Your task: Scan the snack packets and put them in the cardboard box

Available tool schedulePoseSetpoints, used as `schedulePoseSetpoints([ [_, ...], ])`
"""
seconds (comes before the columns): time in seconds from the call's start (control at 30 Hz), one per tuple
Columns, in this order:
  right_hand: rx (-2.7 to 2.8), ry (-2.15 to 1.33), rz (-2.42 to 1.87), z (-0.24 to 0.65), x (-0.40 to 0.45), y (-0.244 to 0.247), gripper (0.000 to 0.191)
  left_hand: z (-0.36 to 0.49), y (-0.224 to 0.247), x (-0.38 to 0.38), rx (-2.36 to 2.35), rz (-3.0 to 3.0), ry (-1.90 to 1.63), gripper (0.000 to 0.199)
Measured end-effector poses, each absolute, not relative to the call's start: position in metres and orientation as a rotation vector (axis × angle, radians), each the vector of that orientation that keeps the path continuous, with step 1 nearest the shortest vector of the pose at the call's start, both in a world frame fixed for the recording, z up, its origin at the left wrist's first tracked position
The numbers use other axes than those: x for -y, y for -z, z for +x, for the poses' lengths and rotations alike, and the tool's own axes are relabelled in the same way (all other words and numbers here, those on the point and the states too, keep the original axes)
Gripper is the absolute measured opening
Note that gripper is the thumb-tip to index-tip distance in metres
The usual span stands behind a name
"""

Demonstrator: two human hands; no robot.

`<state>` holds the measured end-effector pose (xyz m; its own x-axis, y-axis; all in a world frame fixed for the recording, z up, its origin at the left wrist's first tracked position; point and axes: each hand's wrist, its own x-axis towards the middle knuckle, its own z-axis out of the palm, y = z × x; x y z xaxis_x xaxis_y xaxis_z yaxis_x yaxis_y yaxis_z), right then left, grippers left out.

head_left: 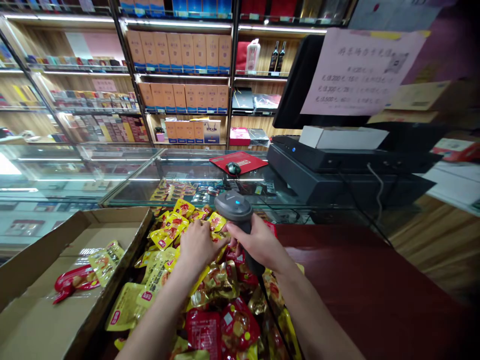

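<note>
My right hand (pixel 260 242) is closed around the handle of a dark grey barcode scanner (pixel 234 205), its head tilted forward with a small blue light on top. A black cable runs from the handle down towards me. To the left, my left hand (pixel 198 242) is curled down over a heap of snack packets (pixel 213 282); its fingertips and whatever they grip are hidden. The packets are shiny, in yellow, gold and red. One red packet (pixel 77 280) and one yellow packet (pixel 107 261) lie in an open cardboard box (pixel 45 320) at the left.
Beyond the heap is a glass display counter (pixel 142 162) with a computer mouse (pixel 233 168) on a red mat (pixel 253 161). A monitor (pixel 296 85) bearing a paper notice and a black cash-register unit (pixel 318 177) stand right. Stocked shelves line the back; a dark red tabletop (pixel 348 285) extends right.
</note>
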<state>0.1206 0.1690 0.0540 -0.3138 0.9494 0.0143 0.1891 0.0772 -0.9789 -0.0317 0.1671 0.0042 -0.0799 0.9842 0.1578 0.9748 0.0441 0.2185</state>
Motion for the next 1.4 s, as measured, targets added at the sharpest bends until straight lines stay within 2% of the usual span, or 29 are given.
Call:
schedulePoseSetpoints([
  [0.23, 1.633, -1.423, -1.120, 0.105, -0.164, -0.038, 0.017, -0.028, -0.008, -0.170, -2.217, 2.029, -0.360, 0.039],
  [0.37, 1.639, -1.436, -1.101, 0.102, -0.158, -0.039, 0.016, -0.036, -0.011, -0.173, -2.184, 1.999, -0.444, 0.026],
  [0.53, 1.588, -1.471, -1.068, 0.101, -0.154, -0.046, 0.016, -0.061, -0.016, -0.179, -2.004, 1.836, -0.845, 0.019],
  [0.63, 1.570, -1.463, -1.076, 0.100, -0.153, -0.046, 0.018, -0.083, -0.019, -0.185, -1.839, 1.491, -1.154, 0.025],
  [0.77, 1.586, -1.409, -1.131, 0.101, -0.154, -0.042, 0.024, -0.104, -0.021, -0.190, -1.380, 0.999, -1.391, 0.015],
  [0.97, 1.676, -1.373, -1.143, 0.099, -0.150, -0.041, 0.021, -0.111, -0.027, -0.186, -1.085, 0.780, -1.465, 0.028],
  [1.23, 1.789, -1.290, -1.033, 0.087, -0.143, -0.037, 0.034, -0.114, -0.022, -0.190, -1.099, 0.825, -1.598, 0.046],
  [1.4, 1.832, -1.264, -0.962, 0.079, -0.140, -0.030, 0.033, -0.115, -0.018, -0.192, -1.090, 0.832, -1.591, 0.046],
])
